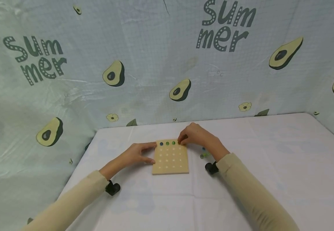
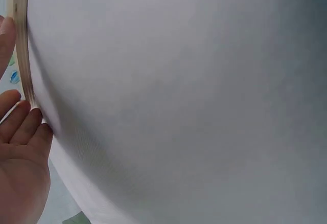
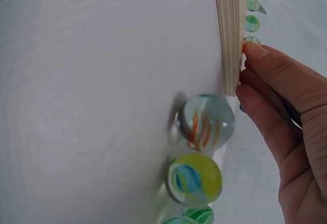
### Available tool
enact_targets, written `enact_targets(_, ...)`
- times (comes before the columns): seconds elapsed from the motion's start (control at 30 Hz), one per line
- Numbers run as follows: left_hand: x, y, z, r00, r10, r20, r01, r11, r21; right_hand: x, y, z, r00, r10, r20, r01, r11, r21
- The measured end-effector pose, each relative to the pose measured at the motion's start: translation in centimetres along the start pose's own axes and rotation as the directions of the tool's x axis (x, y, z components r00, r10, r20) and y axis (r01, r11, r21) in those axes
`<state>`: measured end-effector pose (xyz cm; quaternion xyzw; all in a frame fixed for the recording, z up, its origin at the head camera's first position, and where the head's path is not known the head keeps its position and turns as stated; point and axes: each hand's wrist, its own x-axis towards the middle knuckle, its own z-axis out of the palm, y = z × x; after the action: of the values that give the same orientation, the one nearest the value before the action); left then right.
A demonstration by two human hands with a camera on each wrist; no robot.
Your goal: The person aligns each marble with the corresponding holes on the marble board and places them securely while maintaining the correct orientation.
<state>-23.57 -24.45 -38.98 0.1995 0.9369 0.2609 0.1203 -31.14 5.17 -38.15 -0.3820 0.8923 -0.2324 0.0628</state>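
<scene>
A square wooden board (image 1: 171,162) with rows of small hollows lies flat on the table. Along its far row sit a blue marble (image 1: 161,144) and two green marbles (image 1: 167,143). My left hand (image 1: 136,154) touches the board's left side, thumb and forefinger spread along the edge, fingers fairly straight. At the far right corner, my right hand (image 1: 194,134) pinches a clear marble with some orange (image 3: 252,41) between thumb and fingertips, at the end of that row. Fingers partly hide this marble.
Several loose marbles lie right of the board, under the right forearm; among them are a clear orange-striped marble (image 3: 207,122) and a yellow-blue marble (image 3: 195,179). A white cloth (image 1: 167,205) covers the table. Behind hangs an avocado-printed sheet (image 1: 149,48).
</scene>
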Motion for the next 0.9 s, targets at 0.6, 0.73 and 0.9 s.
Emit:
enact_targets(0.6,-0.2,0.1,0.4,0.997,-0.071,-0.003,0.071,0.995,0.077,-4.3,3.8,-3.4,1.000,0.003,-0.024,0.000,0.995,0.098)
enact_targets(0.73,-0.1,-0.2,0.4,0.998,-0.068,0.006,0.067,0.994,0.084,-6.1,5.3,-4.3,0.999,0.040,-0.011,-0.038,0.992,0.121)
enact_targets(0.9,0.0,-0.3,0.2,0.998,-0.064,0.003,0.064,0.993,0.095,-7.7,6.9,-4.0,0.999,0.044,0.016,-0.046,0.984,0.173)
